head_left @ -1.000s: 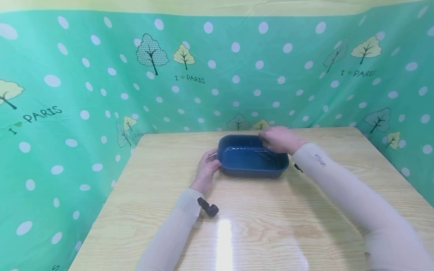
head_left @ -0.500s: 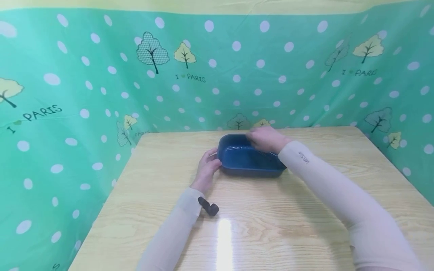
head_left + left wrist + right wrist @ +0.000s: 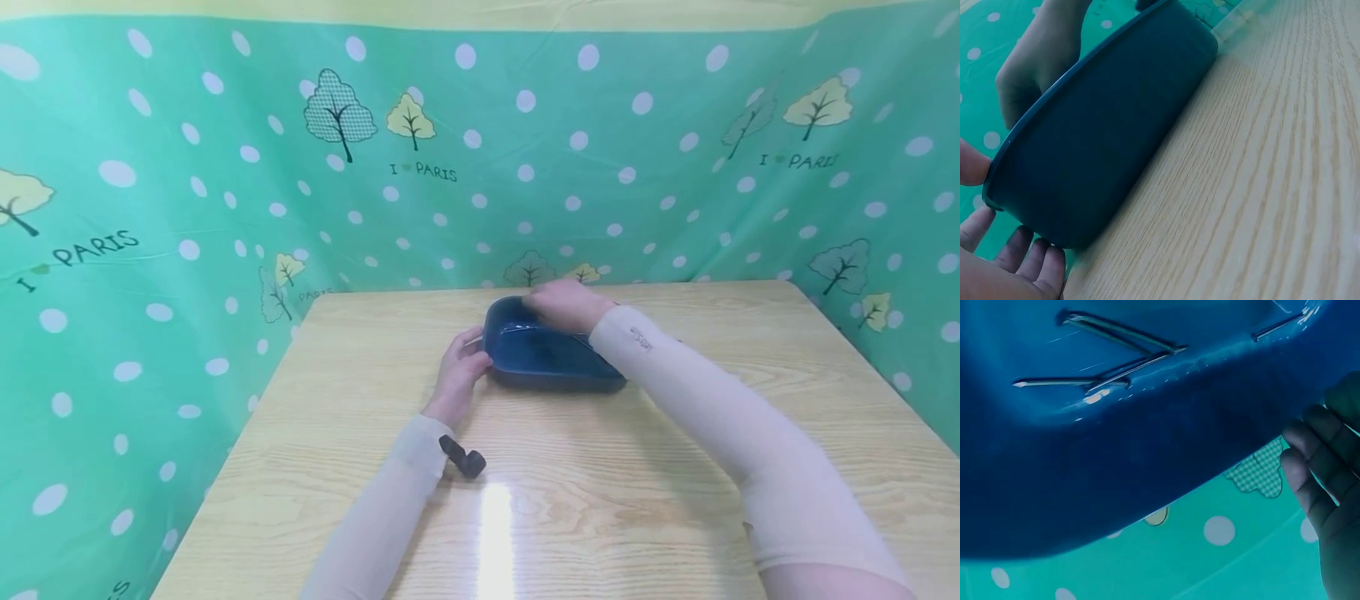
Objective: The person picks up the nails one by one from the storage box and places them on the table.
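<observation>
A dark blue plastic basin point(image 3: 555, 382) stands on the table. My left hand point(image 3: 456, 377) holds its left end, and in the left wrist view the thumb point(image 3: 971, 165) is at the rim while the fingers touch the outer wall. Several metal nails point(image 3: 1054, 382) lie on the basin floor in the right wrist view, with one nail point(image 3: 1279, 328) apart from the others. My right hand point(image 3: 567, 305) is over the basin's far rim. Some of its fingers show in the right wrist view, but the thumb is hidden, and whether it pinches anything cannot be seen.
The light wood-grain table point(image 3: 360, 358) surrounds the basin. Close behind its far edge hangs a green dotted curtain point(image 3: 420, 242), which also runs along both sides. A black wrist camera point(image 3: 463, 458) sticks out from my left sleeve.
My right hand has moved left along the basin's far rim, and its forearm now covers the right end, hiding the nails in the head view. The left hand stays at the left end.
</observation>
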Demonstrator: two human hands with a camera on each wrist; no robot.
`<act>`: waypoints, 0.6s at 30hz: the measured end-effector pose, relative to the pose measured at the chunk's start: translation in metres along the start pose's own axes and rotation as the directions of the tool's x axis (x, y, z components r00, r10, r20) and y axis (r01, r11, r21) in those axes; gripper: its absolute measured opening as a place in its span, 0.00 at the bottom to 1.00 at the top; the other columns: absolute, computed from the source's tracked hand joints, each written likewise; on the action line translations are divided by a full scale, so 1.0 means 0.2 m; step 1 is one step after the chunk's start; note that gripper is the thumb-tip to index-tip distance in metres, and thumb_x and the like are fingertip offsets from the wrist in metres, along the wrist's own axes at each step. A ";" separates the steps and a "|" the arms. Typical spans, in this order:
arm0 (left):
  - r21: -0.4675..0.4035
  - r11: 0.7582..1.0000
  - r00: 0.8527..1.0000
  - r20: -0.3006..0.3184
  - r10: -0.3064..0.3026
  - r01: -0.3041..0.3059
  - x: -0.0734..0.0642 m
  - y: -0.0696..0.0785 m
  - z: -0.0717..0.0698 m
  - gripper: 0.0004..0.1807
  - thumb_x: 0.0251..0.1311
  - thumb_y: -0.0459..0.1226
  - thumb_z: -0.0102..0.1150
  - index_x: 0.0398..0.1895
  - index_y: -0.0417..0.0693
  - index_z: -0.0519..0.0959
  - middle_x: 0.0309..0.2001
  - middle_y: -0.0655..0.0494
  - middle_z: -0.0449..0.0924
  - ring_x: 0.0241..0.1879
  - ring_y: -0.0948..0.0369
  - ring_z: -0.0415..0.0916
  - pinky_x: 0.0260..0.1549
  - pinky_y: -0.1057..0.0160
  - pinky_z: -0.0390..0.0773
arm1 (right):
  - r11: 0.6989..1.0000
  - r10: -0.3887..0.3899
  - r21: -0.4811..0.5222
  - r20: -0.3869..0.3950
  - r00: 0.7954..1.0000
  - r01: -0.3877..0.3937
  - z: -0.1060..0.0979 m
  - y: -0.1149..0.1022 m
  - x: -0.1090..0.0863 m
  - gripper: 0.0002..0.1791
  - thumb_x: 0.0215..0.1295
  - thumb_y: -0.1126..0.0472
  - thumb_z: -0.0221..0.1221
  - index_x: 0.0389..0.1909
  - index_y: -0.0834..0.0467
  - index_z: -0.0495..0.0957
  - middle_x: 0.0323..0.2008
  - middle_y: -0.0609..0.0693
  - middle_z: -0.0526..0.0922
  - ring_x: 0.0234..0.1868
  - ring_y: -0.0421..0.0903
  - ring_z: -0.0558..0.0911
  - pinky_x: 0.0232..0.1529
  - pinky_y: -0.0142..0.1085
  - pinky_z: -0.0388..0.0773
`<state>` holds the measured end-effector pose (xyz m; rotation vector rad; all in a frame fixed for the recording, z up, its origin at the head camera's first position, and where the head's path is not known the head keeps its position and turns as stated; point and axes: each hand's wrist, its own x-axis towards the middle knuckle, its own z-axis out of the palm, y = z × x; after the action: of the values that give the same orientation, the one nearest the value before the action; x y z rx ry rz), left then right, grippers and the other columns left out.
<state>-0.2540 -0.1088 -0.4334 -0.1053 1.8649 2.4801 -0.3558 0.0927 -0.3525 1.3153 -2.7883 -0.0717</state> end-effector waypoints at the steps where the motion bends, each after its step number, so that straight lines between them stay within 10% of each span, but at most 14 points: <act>1: -0.003 1.000 1.000 0.002 0.002 -0.002 0.00 0.00 0.00 0.33 0.50 0.23 0.51 0.64 0.43 0.66 0.61 0.38 0.69 0.58 0.48 0.69 0.58 0.49 0.69 | 1.000 0.001 -0.003 0.010 1.000 -0.001 0.01 0.00 0.01 0.06 0.60 0.66 0.57 0.37 0.55 0.79 0.30 0.46 0.79 0.31 0.45 0.78 0.34 0.38 0.79; 18: 0.005 1.000 1.000 -0.013 -0.004 0.004 0.00 0.00 0.01 0.32 0.50 0.23 0.51 0.63 0.44 0.68 0.60 0.40 0.70 0.58 0.49 0.71 0.58 0.48 0.69 | 0.997 0.052 0.055 0.108 0.993 -0.059 0.13 -0.04 0.13 0.09 0.65 0.66 0.53 0.35 0.53 0.81 0.27 0.45 0.79 0.30 0.45 0.77 0.36 0.39 0.78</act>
<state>-0.2535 -0.1064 -0.4317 -0.1253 1.8740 2.4781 -0.3678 0.0667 -0.3781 1.2815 -2.9357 -0.0605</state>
